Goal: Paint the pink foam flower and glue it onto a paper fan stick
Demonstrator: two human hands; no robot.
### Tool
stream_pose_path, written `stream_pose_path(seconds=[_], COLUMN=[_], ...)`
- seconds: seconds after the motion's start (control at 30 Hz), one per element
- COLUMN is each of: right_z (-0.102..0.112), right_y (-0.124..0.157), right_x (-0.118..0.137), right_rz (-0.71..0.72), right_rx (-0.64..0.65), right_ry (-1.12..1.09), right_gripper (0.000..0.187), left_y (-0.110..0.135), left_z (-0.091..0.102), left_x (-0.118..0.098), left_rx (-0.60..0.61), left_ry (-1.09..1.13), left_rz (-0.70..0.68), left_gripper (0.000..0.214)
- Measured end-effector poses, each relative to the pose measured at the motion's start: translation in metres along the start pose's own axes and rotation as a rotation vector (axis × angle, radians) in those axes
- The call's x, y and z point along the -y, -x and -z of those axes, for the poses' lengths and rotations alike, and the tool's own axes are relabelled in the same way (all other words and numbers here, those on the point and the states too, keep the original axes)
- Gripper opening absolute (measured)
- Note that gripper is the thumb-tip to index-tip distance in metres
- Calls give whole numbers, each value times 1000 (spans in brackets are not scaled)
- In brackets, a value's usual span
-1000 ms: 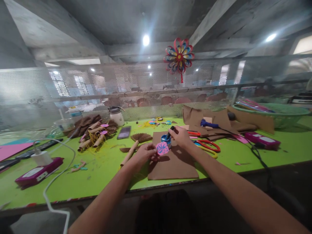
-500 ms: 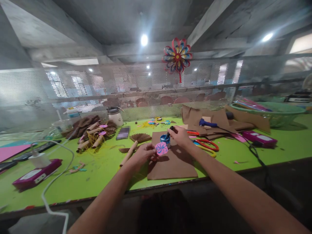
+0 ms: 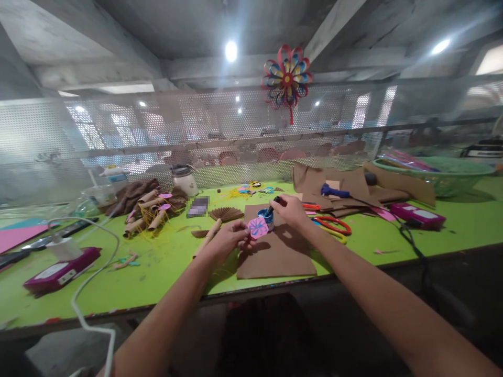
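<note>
My left hand [image 3: 231,235] pinches the edge of a pink paper cutout [image 3: 258,228] painted with blue petal strokes. In my right hand [image 3: 291,210] is a dark-handled paintbrush [image 3: 271,209], held between thumb and fingers. Its lower end is down in a small jar of blue paint [image 3: 265,217], so the bristles are hidden. The jar stands on a sheet of brown paper [image 3: 275,262], just behind the cutout. Beneath my left forearm lies a rolled brown paper tube [image 3: 207,239], close to a pleated brown paper fan [image 3: 226,213].
Right of the paper lie red-handled scissors [image 3: 336,225]; behind them, a blue glue gun [image 3: 334,192] rests on brown paper [image 3: 314,180]. A green basket [image 3: 451,178] stands far right. Paper tubes [image 3: 135,226] and a power strip [image 3: 58,272] with a white cable are left.
The view has tilted down slightly, shifting the scene upward. The pink cutout in my left hand is turned a little. My right hand still has the brush in the jar.
</note>
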State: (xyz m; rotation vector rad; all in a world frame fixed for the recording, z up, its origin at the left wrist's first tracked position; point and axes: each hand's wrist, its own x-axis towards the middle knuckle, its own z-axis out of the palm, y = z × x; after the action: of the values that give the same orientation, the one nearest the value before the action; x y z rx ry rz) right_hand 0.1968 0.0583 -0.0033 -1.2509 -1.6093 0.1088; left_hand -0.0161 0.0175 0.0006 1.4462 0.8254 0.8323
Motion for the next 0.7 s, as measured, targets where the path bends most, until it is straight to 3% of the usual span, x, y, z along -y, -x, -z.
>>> stream_pose_path(seconds=[0.37,0.53,0.7], right_z=[-1,-1,-1], right_y=[-1,0,-1], right_x=[-1,0,0], right_rz=[-6,-35,-47], right_rx=[4,-14,-37], right_ry=[21,-48,-141], right_gripper=[30,25,34], left_y=[-2,-2,-1], left_z=[4,5,3], left_x=[5,5,2], left_rx=[4,0,-13], left_ry=[-52,-67,-67], left_rz=[-33,-42,-20], left_gripper=[21,19,16])
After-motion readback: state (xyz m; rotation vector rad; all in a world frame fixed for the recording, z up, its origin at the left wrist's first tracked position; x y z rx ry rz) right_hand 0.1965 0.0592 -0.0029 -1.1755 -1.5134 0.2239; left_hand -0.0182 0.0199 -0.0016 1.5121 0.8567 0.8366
